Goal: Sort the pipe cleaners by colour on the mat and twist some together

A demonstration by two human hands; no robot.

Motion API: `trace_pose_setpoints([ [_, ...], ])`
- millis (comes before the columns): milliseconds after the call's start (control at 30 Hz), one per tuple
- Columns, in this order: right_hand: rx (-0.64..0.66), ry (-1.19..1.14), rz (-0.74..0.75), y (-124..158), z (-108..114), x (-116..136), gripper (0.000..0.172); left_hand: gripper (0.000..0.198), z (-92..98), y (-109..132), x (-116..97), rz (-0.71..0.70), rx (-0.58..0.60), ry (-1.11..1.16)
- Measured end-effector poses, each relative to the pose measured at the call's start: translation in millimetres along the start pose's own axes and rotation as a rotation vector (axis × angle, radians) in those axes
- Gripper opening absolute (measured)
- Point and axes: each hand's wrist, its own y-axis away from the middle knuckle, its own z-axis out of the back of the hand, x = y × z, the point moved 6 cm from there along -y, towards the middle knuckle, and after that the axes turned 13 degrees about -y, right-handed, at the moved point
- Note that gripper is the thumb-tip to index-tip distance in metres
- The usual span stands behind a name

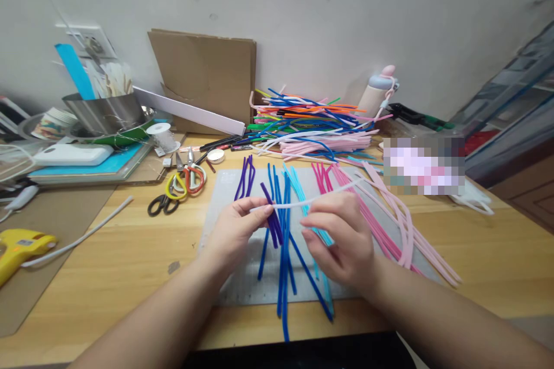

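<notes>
My left hand (236,228) pinches a white pipe cleaner (288,206) against a small bunch of dark purple pipe cleaners (272,216). From that pinch the white stem runs right, passing just behind the top of my right hand (341,233). The fingers of my right hand are curled, thumb and index tips close together; whether anything is between them I cannot make out. Blue pipe cleaners (285,253) lie beneath and between the hands. More purple stems (245,176) are beyond my left hand. Light blue (296,184) and dark pink pipe cleaners (376,225) lie around my right hand.
A grey mat (242,288) lies under the sorted stems. Scissors (184,184) and a yellow glue gun (23,248) are at left. A mixed pile of pipe cleaners (311,121) stands before the wall, between cardboard (208,75) and a bottle (374,95).
</notes>
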Motion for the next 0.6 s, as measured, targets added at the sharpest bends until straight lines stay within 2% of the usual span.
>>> trace_pose_setpoints([
  [33, 0.052, -0.085, -0.034, 1, -4, -1, 0.005, 0.018, 1.1, 0, -2, -0.004, -0.001, 0.016],
  [67, 0.121, -0.156, -0.107, 2, -10, -4, 0.009, 0.018, 1.7, -1, -3, -0.007, 0.003, 0.03],
  [133, 0.258, -0.241, -0.317, 6, -25, -15, 0.013, 0.018, 3.3, -2, -6, -0.022, 0.001, 0.045],
  [200, 0.341, -0.299, -0.513, 12, -38, -24, 0.012, 0.018, 5.1, -2, -7, -0.05, -0.012, 0.03],
  [400, 0.344, -0.626, -0.852, 27, -62, -34, 0.02, 0.023, 11.0, 3, -14, -0.124, -0.152, -0.142],
  [500, 0.34, -0.731, -0.926, 32, -66, -36, 0.021, 0.024, 11.2, 5, -16, -0.135, -0.2, -0.178],
  [600, 0.346, -0.601, -0.833, 28, -62, -36, 0.021, 0.022, 9.1, 4, -15, -0.133, -0.174, -0.16],
])
